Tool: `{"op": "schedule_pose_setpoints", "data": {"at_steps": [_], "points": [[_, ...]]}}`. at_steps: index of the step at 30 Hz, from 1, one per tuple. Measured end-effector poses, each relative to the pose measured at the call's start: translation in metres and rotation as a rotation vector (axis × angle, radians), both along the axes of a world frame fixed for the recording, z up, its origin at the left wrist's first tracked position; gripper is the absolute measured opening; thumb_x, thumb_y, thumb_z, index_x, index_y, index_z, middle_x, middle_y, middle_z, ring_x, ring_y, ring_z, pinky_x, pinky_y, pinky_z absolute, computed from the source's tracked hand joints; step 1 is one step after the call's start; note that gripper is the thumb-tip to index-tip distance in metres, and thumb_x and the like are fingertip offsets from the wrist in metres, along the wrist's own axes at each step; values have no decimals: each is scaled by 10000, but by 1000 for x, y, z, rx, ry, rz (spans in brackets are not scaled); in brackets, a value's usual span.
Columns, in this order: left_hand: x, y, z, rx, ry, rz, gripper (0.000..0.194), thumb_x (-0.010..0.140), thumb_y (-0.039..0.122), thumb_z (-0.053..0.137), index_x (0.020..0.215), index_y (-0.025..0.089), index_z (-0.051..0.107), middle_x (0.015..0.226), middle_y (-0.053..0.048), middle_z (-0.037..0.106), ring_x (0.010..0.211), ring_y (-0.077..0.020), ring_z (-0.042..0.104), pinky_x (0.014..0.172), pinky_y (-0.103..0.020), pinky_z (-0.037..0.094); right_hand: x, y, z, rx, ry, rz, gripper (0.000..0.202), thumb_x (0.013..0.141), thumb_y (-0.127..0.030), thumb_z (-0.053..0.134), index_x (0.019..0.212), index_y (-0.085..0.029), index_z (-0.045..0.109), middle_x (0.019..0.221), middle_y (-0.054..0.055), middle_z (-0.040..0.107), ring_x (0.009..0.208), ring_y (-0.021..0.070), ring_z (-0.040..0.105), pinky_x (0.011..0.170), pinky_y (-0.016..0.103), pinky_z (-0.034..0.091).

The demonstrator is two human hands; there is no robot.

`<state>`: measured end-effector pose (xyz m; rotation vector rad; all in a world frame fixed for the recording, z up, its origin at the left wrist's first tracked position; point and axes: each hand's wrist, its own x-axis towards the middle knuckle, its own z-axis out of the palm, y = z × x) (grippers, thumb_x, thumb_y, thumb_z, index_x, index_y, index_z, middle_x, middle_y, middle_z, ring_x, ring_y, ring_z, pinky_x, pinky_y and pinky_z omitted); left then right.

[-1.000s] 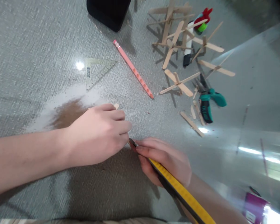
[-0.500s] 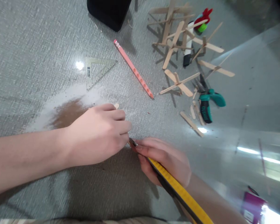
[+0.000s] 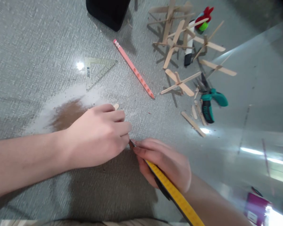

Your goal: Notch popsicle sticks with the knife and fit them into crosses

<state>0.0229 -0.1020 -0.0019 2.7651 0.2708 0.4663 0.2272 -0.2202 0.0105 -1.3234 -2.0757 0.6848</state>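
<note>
My left hand [image 3: 101, 133] is closed on a wooden craft stick [image 3: 116, 106], pressing it near the table surface. Only the stick's pale rounded end shows past the fingers; the rest is hidden under the hand. Beside it, my right hand [image 3: 163, 163] grips a yellow and black utility knife [image 3: 176, 191]. The knife slants from the lower right, and its narrow dark tip meets the left fingertips. Where exactly the blade touches the stick is covered by the fingers.
Brown and white dust [image 3: 67, 116] lies left of my hands. Beyond are a clear set square [image 3: 91, 75], a pink pencil [image 3: 134, 69] and a black object [image 3: 107, 12]. To the right are crossed craft sticks [image 3: 178, 83], stick scraps [image 3: 193, 124], green-handled pliers [image 3: 207, 106] and a marker [image 3: 188, 51].
My right hand and the knife have shifted slightly left, and the knife has turned a little. Its tip now sits closer under the left fingers. The left hand keeps its grip.
</note>
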Motion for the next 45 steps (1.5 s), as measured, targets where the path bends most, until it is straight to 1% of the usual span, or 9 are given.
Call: {"op": "schedule_pose_setpoints", "data": {"at_steps": [8, 12, 17, 24, 27, 31, 36, 42, 45], "points": [[1, 4, -2, -35, -3, -12, 260, 962, 166, 515, 746, 167, 661, 750, -14, 627, 786, -183, 576, 728, -351, 425, 0, 4, -3, 77, 7, -44, 322, 867, -80, 565, 1126, -270, 584, 837, 24, 738, 677, 168, 715, 606, 296, 626], [0, 4, -3, -49, -20, -4, 285, 967, 161, 500, 729, 172, 656, 740, -11, 624, 772, -175, 572, 719, -348, 420, 0, 6, -2, 90, 6, -16, 325, 847, -53, 572, 1111, -243, 589, 861, 47, 741, 690, 163, 714, 629, 292, 626], [0, 4, -4, -51, -28, -8, 278, 960, 155, 500, 734, 169, 661, 736, -10, 619, 777, -188, 581, 715, -357, 424, 1, 7, -4, 83, 12, -8, 332, 855, -46, 570, 1124, -240, 588, 805, 27, 721, 663, 159, 701, 608, 281, 612], [0, 4, -4, -41, -16, -8, 270, 962, 157, 503, 742, 170, 661, 738, -14, 623, 789, -185, 582, 730, -353, 421, 1, 6, -4, 79, 22, -9, 280, 857, -29, 583, 1088, -186, 603, 833, 43, 727, 704, 159, 722, 634, 282, 613], [0, 3, -4, -41, -13, -9, 260, 955, 150, 510, 748, 170, 666, 740, -14, 623, 786, -186, 582, 732, -353, 421, 1, 5, -5, 70, 11, -20, 271, 864, -66, 599, 1091, -213, 614, 896, 58, 739, 738, 173, 729, 655, 297, 626], [1, 3, -3, -45, -9, -9, 249, 946, 151, 527, 742, 169, 670, 739, -9, 617, 793, -196, 593, 729, -361, 429, 0, 6, -4, 43, 37, -12, 322, 878, -51, 573, 1136, -243, 602, 828, 30, 737, 694, 170, 719, 632, 290, 620], [-1, 3, -3, -33, -13, -8, 242, 939, 153, 538, 728, 169, 656, 737, -4, 602, 775, -204, 589, 707, -364, 433, 1, 7, -4, 69, 56, -7, 330, 822, -15, 571, 1093, -199, 609, 867, 60, 736, 701, 160, 714, 639, 280, 611], [2, 4, -5, 3, -28, 6, 245, 953, 144, 504, 749, 174, 636, 760, -13, 603, 733, -183, 548, 721, -344, 427, 8, 3, -9, 54, 195, -36, 337, 814, -30, 582, 1117, -166, 637, 876, 78, 723, 764, 184, 719, 678, 325, 626], [4, 4, -6, 14, -29, 11, 235, 970, 134, 472, 804, 173, 633, 816, -27, 639, 775, -174, 563, 768, -333, 430, 13, -1, -11, 16, 320, -102, 307, 842, -73, 597, 1125, -177, 658, 903, 78, 723, 811, 196, 722, 686, 324, 623]]}}
